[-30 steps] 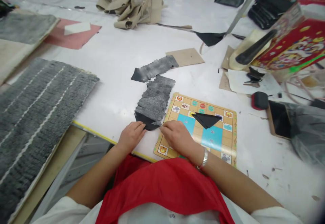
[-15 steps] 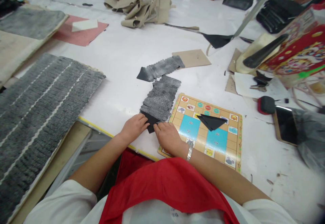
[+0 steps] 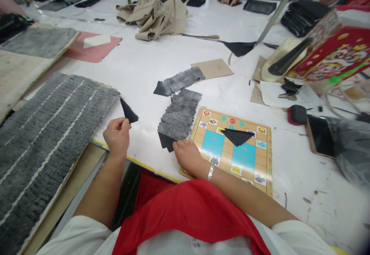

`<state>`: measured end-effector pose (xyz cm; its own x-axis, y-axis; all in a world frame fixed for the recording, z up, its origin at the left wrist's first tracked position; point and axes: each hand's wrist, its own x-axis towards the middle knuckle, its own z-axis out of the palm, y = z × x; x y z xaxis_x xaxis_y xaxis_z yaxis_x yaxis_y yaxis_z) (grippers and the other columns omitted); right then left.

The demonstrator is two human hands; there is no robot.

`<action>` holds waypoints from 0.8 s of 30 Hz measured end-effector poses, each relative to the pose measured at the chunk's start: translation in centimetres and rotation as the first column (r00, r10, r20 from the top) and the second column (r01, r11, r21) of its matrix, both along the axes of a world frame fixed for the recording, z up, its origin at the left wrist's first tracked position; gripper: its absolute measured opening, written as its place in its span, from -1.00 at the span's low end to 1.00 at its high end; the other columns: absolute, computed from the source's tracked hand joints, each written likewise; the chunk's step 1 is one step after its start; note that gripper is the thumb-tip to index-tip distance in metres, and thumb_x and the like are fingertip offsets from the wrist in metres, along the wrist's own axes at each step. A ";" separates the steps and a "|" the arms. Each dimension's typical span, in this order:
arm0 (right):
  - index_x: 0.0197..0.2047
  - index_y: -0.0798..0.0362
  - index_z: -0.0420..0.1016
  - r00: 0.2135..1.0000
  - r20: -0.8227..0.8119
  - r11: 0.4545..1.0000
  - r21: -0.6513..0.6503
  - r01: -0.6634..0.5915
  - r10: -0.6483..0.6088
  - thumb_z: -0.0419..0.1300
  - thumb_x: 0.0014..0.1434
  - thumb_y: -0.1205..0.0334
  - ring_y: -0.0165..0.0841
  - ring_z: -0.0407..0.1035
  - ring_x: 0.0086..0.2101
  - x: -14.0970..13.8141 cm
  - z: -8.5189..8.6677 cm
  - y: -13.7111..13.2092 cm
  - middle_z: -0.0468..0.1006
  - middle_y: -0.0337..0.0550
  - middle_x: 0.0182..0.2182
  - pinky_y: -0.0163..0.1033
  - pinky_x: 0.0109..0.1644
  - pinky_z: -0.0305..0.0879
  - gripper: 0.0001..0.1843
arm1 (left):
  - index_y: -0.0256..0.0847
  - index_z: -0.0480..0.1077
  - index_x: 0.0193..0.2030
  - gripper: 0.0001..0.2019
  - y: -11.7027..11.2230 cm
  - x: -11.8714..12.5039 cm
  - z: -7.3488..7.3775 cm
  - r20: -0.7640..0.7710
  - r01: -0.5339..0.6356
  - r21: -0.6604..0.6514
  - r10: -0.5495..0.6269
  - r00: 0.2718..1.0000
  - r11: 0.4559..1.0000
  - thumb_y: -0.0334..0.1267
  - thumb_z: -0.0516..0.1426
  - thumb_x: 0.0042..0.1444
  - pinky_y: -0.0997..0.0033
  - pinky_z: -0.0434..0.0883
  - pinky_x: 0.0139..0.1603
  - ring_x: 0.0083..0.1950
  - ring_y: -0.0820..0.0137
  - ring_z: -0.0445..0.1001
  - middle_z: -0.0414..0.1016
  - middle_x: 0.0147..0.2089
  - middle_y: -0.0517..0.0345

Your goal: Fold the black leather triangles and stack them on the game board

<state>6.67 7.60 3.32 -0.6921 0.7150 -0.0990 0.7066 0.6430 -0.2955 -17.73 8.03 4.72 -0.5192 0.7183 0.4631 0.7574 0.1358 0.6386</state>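
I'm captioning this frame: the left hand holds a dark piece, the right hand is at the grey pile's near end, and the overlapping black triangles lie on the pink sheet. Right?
Not quite: the black triangles lie on the patterned board, not the pink sheet, as the head view shows. The left hand and right hand are as stated.

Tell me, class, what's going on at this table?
Someone in a red apron is handling small dark pieces at a white table. The left hand pinches a black triangle beside the striped grey mat. The right hand has its fingertips at the black near end of the overlapping grey pieces. More triangles lie on the board.
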 end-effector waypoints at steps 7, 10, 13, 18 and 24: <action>-0.20 0.14 0.45 0.735 -0.272 0.497 -0.862 0.101 -0.621 -0.47 0.30 -0.17 -0.36 0.42 -0.46 5.5 1.1 2.9 0.55 -0.01 -0.38 -0.28 -0.41 0.29 -0.21 | -0.30 0.42 -0.19 -0.84 -4.6 10.5 -1.0 -0.498 0.674 -0.103 -0.625 0.601 0.731 -0.39 0.02 0.19 0.37 0.41 -0.12 -0.17 0.34 0.44 0.48 -0.22 -0.04; -0.32 0.12 0.49 0.799 -0.220 0.597 -0.776 0.204 -0.559 -0.05 0.23 -0.17 -0.37 0.37 -0.48 8.8 1.2 3.0 0.52 -0.13 -0.47 -0.32 -0.45 0.19 -0.46 | -0.29 0.42 -0.29 -0.81 -5.4 15.0 -3.2 -0.540 0.798 -0.199 -0.743 0.396 0.569 -0.43 -0.02 0.20 0.40 0.38 -0.28 -0.31 0.38 0.44 0.47 -0.33 0.02; -0.36 0.09 0.50 0.902 -0.146 0.820 -0.495 0.288 -0.405 0.20 0.10 0.11 -0.37 0.35 -0.42 10.7 1.0 2.3 0.51 -0.19 -0.46 -0.33 -0.39 0.11 -0.80 | -0.29 0.42 -0.32 -0.84 -5.3 17.1 -4.5 -0.559 0.834 -0.184 -0.754 0.346 0.520 -0.35 0.03 0.21 0.40 0.33 -0.36 -0.38 0.41 0.42 0.48 -0.38 0.07; -0.29 0.07 0.48 0.932 -0.045 0.896 -0.294 0.332 -0.360 0.14 0.14 0.23 -0.34 0.37 -0.33 11.3 1.2 1.2 0.53 -0.14 -0.37 -0.32 -0.32 0.08 -0.88 | -0.29 0.42 -0.09 -0.78 -4.5 16.7 -4.8 -0.549 0.782 -0.243 -0.746 0.377 0.574 -0.24 0.09 0.19 0.30 0.33 -0.18 -0.13 0.30 0.44 0.53 -0.12 -0.01; -0.27 0.05 0.47 0.912 -0.149 0.863 -0.410 0.295 -0.383 0.10 0.20 0.08 -0.39 0.34 -0.36 12.2 1.0 1.9 0.52 -0.18 -0.37 -0.35 -0.32 0.08 -0.76 | -0.28 0.45 -0.11 -0.78 -4.2 16.5 -4.4 -0.577 0.755 -0.292 -0.738 0.350 0.586 -0.23 0.11 0.17 0.29 0.28 -0.18 -0.13 0.29 0.44 0.54 -0.09 0.03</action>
<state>18.87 9.48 4.31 -0.4479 0.8496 -0.2786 0.7496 0.1870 -0.6349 -1.24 3.87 0.27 0.6176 0.6500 0.4428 0.7213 -0.6925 0.0105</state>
